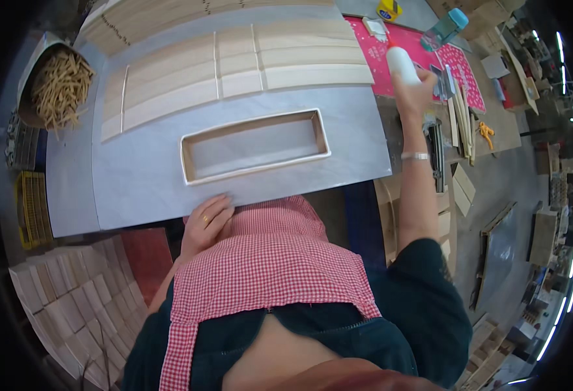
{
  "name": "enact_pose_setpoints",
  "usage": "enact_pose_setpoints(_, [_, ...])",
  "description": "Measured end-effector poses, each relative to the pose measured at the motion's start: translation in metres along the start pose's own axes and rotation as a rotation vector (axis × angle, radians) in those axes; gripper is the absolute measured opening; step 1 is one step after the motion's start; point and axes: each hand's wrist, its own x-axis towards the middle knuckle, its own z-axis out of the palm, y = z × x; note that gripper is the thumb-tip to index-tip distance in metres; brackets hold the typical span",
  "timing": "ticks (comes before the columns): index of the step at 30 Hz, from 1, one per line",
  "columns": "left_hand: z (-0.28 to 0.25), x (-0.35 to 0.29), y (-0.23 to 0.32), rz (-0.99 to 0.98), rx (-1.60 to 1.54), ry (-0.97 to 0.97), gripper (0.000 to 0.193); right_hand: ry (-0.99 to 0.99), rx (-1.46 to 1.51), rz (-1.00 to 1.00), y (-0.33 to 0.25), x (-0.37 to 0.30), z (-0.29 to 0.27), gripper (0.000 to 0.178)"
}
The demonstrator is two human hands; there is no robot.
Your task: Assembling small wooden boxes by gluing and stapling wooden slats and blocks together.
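My right hand (pixel 414 91) is wrapped round a white squeeze bottle (pixel 400 63) with a red nozzle, held over the pink mat at the table's far right. Close to my apron, my left hand (pixel 209 220) rests at the table's front edge with its fingers stretched out and nothing visible in it. Beyond that hand, a rectangular wooden frame (pixel 255 171) lies on the grey tabletop (pixel 149 189), its middle open to the table surface. Behind the frame, rows of pale wooden boards (pixel 234 68) lie flat, with light strips across them.
A container of thin wooden sticks (pixel 61 88) stands at the far left. On the pink mat (pixel 377 55) is a teal-lidded bottle (pixel 444 30), with a yellow tub (pixel 388 10) behind. Wooden strips (pixel 459 120) and an orange tool (pixel 486 135) lie right. Stacked wooden pieces (pixel 71 293) stand lower left.
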Motion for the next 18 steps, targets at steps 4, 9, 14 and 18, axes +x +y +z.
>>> enact_pose_setpoints(4, [-0.004, -0.024, -0.019, -0.065, -0.012, 0.002, 0.027, 0.043, -0.163, -0.052, 0.039, 0.055, 0.052, 0.050])
enact_pose_setpoints(9, [-0.008, -0.030, -0.036, -0.120, 0.016, -0.080, 0.032, -0.104, -0.611, -0.010, 0.081, 0.086, 0.093, 0.044])
enact_pose_setpoints(14, [-0.005, -0.044, -0.068, -0.092, 0.047, -0.159, 0.031, -0.616, -0.684, -0.507, 0.113, 0.060, 0.099, 0.043])
enact_pose_setpoints(18, [-0.018, -0.068, -0.098, -0.169, 0.078, -0.199, 0.024, 0.307, 0.074, -0.244, 0.021, -0.001, -0.047, 0.011])
